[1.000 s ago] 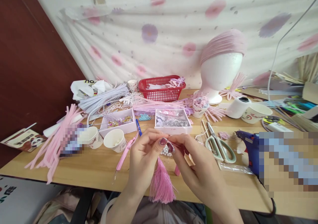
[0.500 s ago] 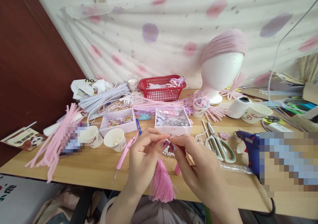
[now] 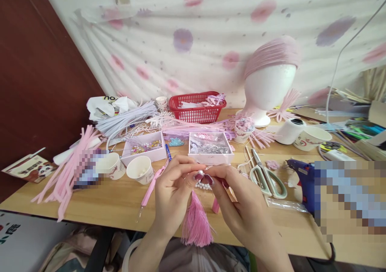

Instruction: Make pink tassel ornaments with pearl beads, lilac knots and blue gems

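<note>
Floral cloth (image 3: 208,30) is hung behind; a pink tassel (image 3: 197,224) is pinched by left hand (image 3: 173,189) and right hand (image 3: 239,193) near a bead (image 3: 200,172). Joining seems underway; steadiness is needed.

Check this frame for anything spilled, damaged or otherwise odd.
Two pixelated patches look odd, hiding detail: one overlaps the pink strips at left, the other borders the blue glue gun at right. The table is cluttered, but nothing looks clearly spilled, and the visible pink tassel looks undamaged.
</note>
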A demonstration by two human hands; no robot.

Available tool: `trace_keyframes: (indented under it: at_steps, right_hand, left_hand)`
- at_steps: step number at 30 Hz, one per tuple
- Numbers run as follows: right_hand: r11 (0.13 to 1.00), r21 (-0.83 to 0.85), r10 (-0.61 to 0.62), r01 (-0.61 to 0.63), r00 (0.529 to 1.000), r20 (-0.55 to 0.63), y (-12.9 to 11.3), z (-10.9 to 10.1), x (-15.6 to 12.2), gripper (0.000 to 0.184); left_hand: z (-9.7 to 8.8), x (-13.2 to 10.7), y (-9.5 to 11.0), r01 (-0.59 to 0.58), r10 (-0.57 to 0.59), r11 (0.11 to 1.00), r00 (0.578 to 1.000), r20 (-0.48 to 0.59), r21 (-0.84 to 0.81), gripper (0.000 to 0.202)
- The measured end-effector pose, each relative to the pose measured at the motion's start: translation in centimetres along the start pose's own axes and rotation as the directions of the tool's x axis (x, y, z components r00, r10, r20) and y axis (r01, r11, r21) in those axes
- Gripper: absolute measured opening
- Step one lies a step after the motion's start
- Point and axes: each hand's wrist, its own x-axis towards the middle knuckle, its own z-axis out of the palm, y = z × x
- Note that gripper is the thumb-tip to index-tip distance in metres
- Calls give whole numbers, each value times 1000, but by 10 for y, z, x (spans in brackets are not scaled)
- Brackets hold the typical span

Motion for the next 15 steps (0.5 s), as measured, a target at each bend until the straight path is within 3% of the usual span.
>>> trace_keyframes:
  at_steps: [9, 15]
  right_hand:
    - [999, -46, -7, 6, 999, -38, 0, 0, -1, 17]
    - [999, 33, 16, -14, 999, -50, 3, 1, -1, 19]
  left_hand:
    - [2, -1, 0, -7, 7, 1000, 1000, 0, 15, 12]
    - [1, -2, -1, -101, 98, 993, 994, 50, 60, 17]
